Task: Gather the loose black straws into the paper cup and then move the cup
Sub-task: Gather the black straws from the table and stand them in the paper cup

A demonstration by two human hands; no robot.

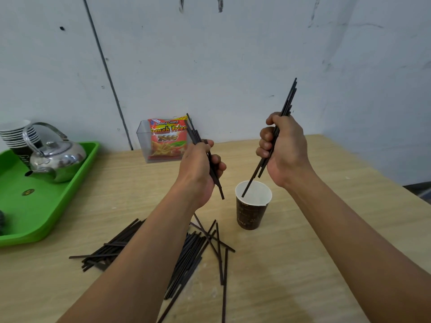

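While my right hand [283, 148] grips a bunch of thin black straws [289, 99] above the brown paper cup [250, 213], one long straw dips its tip into the cup's round white mouth. My left hand [200, 164] curls around a smaller bunch [193, 131], held up just left of the cup. Many more loose straws [191, 257] lie crisscrossed on the smooth wooden table [326, 252] near me. A shiny metal kettle [58, 159] sits on a green plastic tray [46, 206] at the far left.
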